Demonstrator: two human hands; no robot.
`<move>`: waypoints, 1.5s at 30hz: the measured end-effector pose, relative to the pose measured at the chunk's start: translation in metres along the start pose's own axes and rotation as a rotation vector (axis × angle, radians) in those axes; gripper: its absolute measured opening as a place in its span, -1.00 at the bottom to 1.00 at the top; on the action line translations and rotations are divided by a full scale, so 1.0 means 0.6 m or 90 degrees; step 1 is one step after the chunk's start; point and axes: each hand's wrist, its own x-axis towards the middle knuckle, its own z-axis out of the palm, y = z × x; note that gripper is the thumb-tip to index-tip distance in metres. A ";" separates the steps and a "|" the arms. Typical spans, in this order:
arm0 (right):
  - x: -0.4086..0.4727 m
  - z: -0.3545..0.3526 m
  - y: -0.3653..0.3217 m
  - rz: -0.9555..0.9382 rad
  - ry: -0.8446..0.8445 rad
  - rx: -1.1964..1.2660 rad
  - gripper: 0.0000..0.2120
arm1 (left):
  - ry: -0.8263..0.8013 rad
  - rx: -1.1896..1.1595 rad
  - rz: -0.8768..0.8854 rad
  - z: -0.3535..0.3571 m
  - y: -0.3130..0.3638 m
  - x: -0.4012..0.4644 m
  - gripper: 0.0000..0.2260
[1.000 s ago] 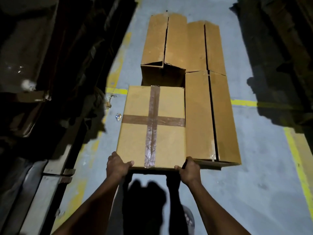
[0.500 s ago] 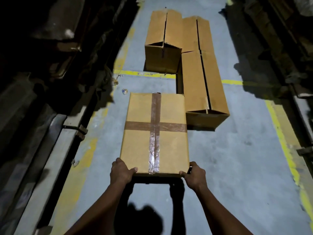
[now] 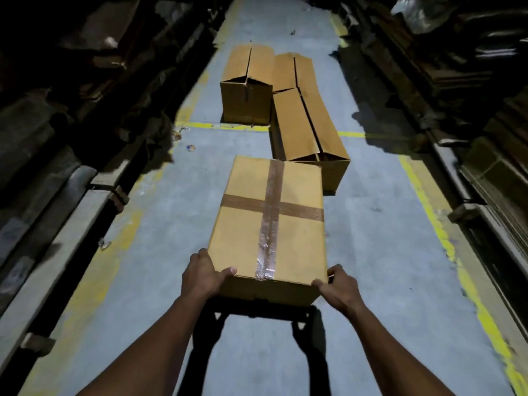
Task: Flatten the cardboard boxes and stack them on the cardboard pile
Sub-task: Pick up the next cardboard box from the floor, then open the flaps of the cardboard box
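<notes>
A closed cardboard box (image 3: 243, 227) with a cross of brown tape on its top is held off the floor in front of me. My left hand (image 3: 201, 274) grips its near left corner, thumb on the top face. My right hand (image 3: 338, 285) grips its near right corner. Three more cardboard boxes stand on the floor farther down the aisle: a long one (image 3: 310, 132) just beyond the held box, a taller one (image 3: 247, 90) at the back left and another (image 3: 294, 71) behind the long one. Their top flaps are untaped.
The grey concrete aisle floor (image 3: 171, 224) has yellow painted lines (image 3: 445, 241) along both sides and one across it. Dark stacks of flattened cardboard (image 3: 43, 124) line the left, and dark racks (image 3: 485, 138) line the right. Small litter (image 3: 190, 148) lies by the left line.
The taped box has come away from the other boxes toward me, and they now lie farther ahead. Both hands keep the same grip on its near corners.
</notes>
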 end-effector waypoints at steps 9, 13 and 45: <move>0.053 0.025 0.009 0.019 0.182 0.001 -0.01 | 0.132 -0.043 0.213 0.083 -0.030 0.006 -0.19; 0.048 0.019 0.004 0.010 0.160 -0.055 0.01 | 0.190 -0.017 0.259 0.094 -0.038 0.010 -0.21; -0.063 -0.012 0.037 -0.374 0.108 -0.517 -0.33 | -0.037 0.181 0.492 0.044 0.028 -0.015 -0.03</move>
